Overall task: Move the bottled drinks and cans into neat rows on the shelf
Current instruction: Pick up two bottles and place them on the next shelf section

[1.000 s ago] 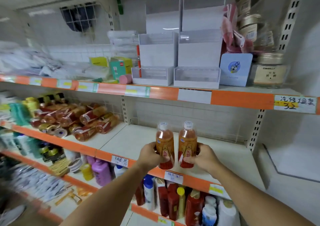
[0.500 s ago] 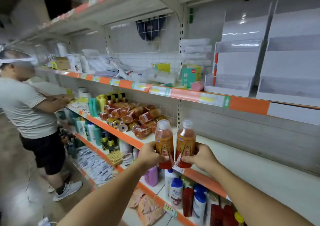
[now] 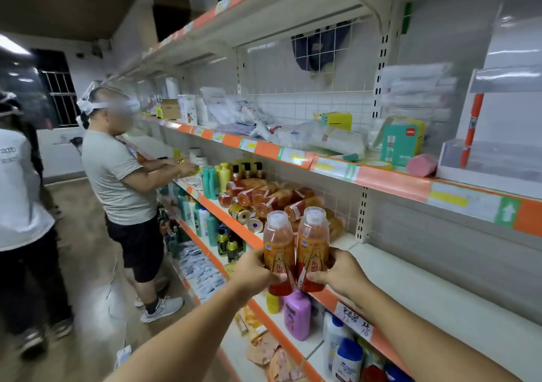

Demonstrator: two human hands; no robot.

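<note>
The left hand grips one bottle and the right hand grips a second bottle. Both bottles are upright, side by side and touching, held in the air just in front of the shelf edge, not yet set down. The white board behind them shows no standing drinks. Farther left on the same level, a pile of like bottles and cans lies on its side in a jumble. By my reading the task is near its start: no row is visible yet, and the whole pile is left to stand up. Beyond it, another person works at the shelving.
</note>
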